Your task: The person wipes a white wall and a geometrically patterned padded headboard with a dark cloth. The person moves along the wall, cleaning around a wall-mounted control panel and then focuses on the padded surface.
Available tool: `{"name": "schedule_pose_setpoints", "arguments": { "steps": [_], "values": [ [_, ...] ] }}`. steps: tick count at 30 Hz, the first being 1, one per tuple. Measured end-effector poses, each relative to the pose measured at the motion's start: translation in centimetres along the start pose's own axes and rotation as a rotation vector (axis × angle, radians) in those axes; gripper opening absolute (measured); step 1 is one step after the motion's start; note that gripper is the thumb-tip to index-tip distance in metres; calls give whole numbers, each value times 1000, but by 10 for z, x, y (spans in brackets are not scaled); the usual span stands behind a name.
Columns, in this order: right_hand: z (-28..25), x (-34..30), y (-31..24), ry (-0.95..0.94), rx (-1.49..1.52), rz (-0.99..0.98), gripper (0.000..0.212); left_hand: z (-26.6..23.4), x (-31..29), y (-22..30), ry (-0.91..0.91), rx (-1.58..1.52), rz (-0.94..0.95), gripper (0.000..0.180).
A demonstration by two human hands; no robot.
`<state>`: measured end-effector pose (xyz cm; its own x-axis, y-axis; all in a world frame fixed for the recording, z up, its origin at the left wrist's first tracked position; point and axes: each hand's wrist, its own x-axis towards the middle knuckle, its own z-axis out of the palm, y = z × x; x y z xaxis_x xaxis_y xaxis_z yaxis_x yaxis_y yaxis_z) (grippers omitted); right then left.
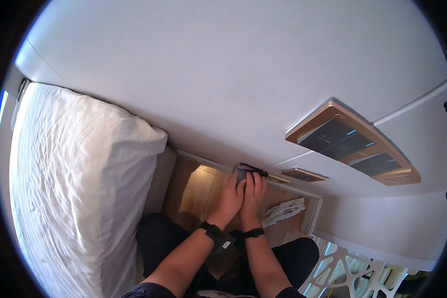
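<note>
Close together in front of the wall, both of my hands are closed around a small dark object (242,171) with a purplish inner side. Its exact kind is hard to make out. My left hand (228,196) grips it from the left. My right hand (253,192) wraps it from the right, fingers bent over its near side. Much of the object is hidden behind my fingers. A black band (212,231) is on my left wrist and another black band (254,232) on my right.
White bedding (84,174) lies on a bed to the left. Wooden floor (196,188) shows below my hands, with a white printed packet (284,211) on it. A gold-framed switch panel (352,144) and a smaller socket plate (304,174) are on the white wall (208,74). A white lattice (350,270) stands at lower right.
</note>
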<state>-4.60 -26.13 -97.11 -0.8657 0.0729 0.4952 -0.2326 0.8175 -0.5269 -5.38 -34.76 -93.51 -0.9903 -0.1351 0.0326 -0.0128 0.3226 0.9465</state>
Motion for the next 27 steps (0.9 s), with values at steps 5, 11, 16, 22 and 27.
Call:
{"name": "schedule_pose_setpoints", "arguments": {
  "steps": [5, 11, 16, 22, 27],
  "values": [
    [-4, 10, -11, 55, 56, -17, 43, -11, 6, 4, 32, 13, 52, 42],
    [-61, 86, -73, 276, 92, -300, 32, -64, 29, 100, 256, -30, 393, 46],
    [-92, 132, -113, 339, 4, -427, 29, -102, 53, 150, 343, -61, 595, 48],
    [-46, 111, -76, 325, -82, -470, 27, -77, 52, 98, 390, -84, 548, 45],
    [-11, 71, -44, 165, -245, -414, 31, -59, 40, 48, 386, -63, 398, 42]
  ]
}}
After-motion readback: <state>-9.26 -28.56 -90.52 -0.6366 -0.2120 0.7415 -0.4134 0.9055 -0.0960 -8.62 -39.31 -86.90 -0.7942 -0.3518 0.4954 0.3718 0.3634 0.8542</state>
